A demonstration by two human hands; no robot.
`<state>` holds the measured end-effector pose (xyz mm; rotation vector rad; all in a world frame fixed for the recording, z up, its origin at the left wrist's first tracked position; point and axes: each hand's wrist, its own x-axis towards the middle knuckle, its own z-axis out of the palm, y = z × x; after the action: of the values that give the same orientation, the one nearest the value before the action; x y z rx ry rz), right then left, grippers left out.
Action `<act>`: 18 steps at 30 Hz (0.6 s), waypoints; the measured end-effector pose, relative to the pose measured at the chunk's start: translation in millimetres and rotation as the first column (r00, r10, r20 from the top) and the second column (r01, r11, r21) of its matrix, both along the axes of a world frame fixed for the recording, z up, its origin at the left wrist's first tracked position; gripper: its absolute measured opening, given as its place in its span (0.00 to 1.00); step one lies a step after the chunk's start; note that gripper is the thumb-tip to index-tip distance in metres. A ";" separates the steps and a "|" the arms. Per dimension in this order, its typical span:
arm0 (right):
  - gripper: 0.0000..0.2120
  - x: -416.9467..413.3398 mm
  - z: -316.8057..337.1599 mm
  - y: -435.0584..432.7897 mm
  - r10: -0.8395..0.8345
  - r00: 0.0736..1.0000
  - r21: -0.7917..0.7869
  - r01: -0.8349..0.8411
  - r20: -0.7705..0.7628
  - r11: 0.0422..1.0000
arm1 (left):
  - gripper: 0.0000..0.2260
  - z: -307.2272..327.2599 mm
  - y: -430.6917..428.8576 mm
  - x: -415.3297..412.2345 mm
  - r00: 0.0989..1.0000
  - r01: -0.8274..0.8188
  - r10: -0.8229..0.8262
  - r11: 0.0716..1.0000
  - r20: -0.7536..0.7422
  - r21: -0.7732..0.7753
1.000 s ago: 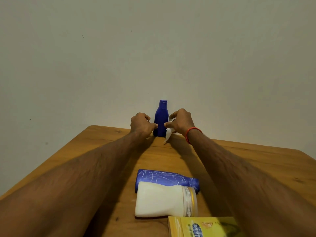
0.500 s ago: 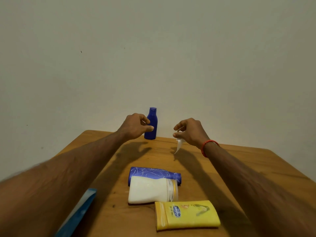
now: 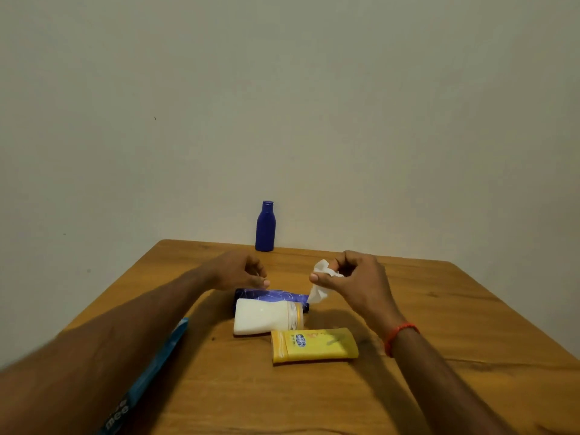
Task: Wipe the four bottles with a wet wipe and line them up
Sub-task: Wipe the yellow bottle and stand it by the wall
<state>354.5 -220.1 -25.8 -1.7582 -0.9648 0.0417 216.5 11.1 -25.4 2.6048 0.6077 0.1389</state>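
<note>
A small dark blue bottle (image 3: 265, 227) stands upright at the table's far edge by the wall, with no hand on it. Three more bottles lie on their sides mid-table: a blue patterned one (image 3: 276, 296), a white one (image 3: 263, 317) just in front of it, and a yellow one (image 3: 314, 344) nearest me. My left hand (image 3: 240, 271) hovers just above the blue patterned bottle, fingers loosely curled, holding nothing. My right hand (image 3: 353, 282) pinches a crumpled white wet wipe (image 3: 320, 282) that hangs down beside the lying bottles.
A blue wipe packet (image 3: 150, 376) lies at the near left, partly under my left forearm. The wooden table (image 3: 455, 309) meets a plain wall at its far edge; its right edge runs diagonally toward me.
Both hands have let go of the small blue bottle and drawn back toward me; it now stands alone at the far edge. The wipe came back with my right hand.
</note>
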 end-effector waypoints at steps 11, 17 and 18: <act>0.13 -41.5 -15.9 -56.8 0.145 0.967 0.245 -0.091 -0.210 0.965 | 0.22 -15.8 -38.3 -24.0 0.970 -0.024 -0.009 0.991 0.244 0.133; 0.13 -48.5 -25.3 -79.7 0.144 0.967 0.219 -0.096 -0.212 0.971 | 0.18 -7.2 -80.0 -46.0 0.970 0.046 -0.110 0.958 0.217 0.282; 0.13 -49.9 -26.0 -82.8 0.142 0.966 0.223 -0.092 -0.215 0.970 | 0.19 -7.3 -90.0 -51.1 0.963 0.045 -0.125 0.949 0.240 0.312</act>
<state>304.7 -302.9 -51.7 -1.4632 -0.8692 0.2076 165.3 -78.8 -32.8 2.8356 0.4040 0.5763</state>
